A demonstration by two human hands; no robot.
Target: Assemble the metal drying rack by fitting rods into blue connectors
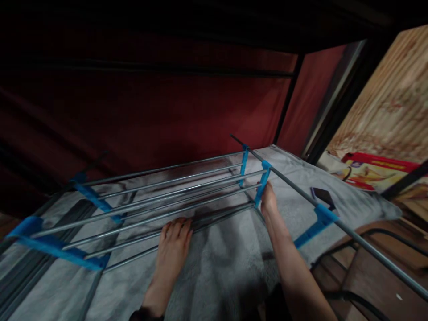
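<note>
A rack of grey metal tubes joined by blue plastic brackets lies across the middle of the head view, like a shoe rack on its side. My left hand rests over the front lower tubes with its fingers curled round them. At the right end, my right hand is closed on a blue bracket, its fingers partly hidden behind it. Blue brackets hold the tubes at the left end. A long tube runs from the right brackets to the lower right, with another blue bracket hanging on it.
The rack lies on a grey blanket on a bed with a dark metal frame. A phone lies beside the long tube. Further right are a red and yellow box and black metal tubing. A red wall stands behind.
</note>
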